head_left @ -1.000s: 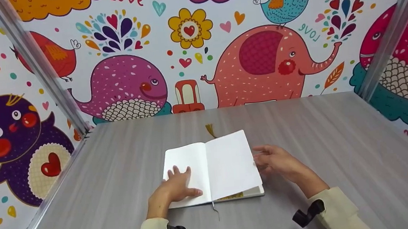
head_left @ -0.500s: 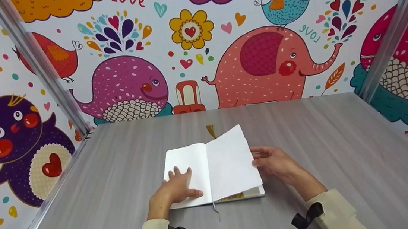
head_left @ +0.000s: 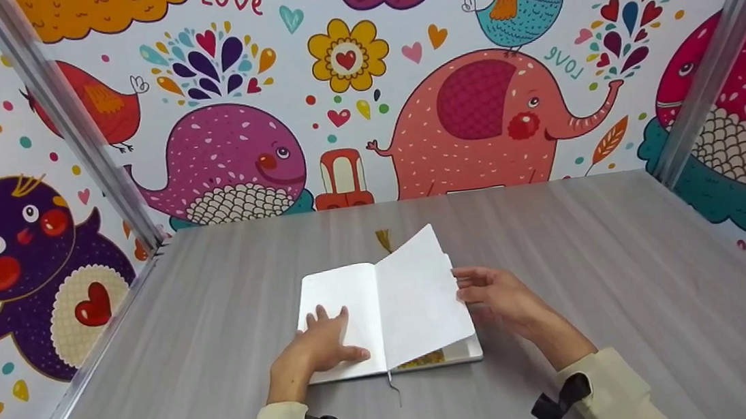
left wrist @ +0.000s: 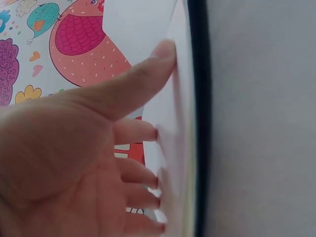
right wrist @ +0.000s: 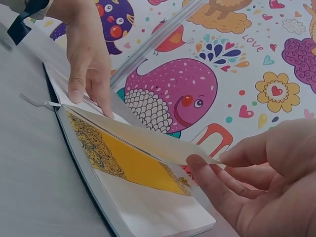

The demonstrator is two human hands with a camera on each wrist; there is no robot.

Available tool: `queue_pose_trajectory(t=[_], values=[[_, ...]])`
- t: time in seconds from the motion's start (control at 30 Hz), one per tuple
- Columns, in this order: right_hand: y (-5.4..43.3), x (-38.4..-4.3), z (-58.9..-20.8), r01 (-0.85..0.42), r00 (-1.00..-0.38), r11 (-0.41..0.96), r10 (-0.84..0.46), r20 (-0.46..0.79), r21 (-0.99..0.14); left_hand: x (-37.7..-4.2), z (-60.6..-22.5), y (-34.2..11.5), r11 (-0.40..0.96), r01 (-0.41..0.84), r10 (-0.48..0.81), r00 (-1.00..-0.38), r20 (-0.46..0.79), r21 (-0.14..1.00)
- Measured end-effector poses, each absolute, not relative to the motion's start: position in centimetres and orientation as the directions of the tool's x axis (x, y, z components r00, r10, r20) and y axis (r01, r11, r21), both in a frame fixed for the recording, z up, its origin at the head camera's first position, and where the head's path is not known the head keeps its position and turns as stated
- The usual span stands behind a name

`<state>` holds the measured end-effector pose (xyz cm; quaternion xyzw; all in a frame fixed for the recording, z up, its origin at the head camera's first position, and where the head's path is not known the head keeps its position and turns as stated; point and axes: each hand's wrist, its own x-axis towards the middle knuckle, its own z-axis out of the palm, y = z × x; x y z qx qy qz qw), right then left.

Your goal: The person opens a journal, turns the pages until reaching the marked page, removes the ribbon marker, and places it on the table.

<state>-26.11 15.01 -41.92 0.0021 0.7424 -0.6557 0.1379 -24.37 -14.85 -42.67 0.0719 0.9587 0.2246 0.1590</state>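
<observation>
Head view: pinched by the right hand, a notebook page is now raised higher, baring a yellow strip; the left hand is spread on the facing page.

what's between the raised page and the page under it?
A yellow patterned strip, likely a bookmark, on the lower page; clearest in the right wrist view.
</observation>
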Motion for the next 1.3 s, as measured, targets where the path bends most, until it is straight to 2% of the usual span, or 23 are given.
queue_pose_trajectory(t=[0.27,0.63,0.83,1.3], values=[[14.6,-25.8,-41.3,0.122,-0.972,0.2,-0.175,-0.158,-0.972,-24.5,-42.4,-14.9,0.882,0.072,0.221,-0.936,-0.275,0.465],[13.8,-25.3,-40.8,0.057,-0.971,0.162,-0.22,-0.092,-0.985,-24.4,-42.3,-15.5,0.85,0.032,0.204,-0.94,-0.272,0.526],[13.2,-24.9,-40.6,0.047,-0.967,0.128,-0.245,-0.077,-0.991,-24.5,-42.4,-15.8,0.83,0.048,0.209,-0.951,-0.23,0.556],[11.6,-23.8,-40.5,-0.032,-0.927,0.19,-0.374,-0.042,-0.981,-24.8,-42.4,-17.0,0.745,0.047,0.171,-0.978,-0.122,0.666]])
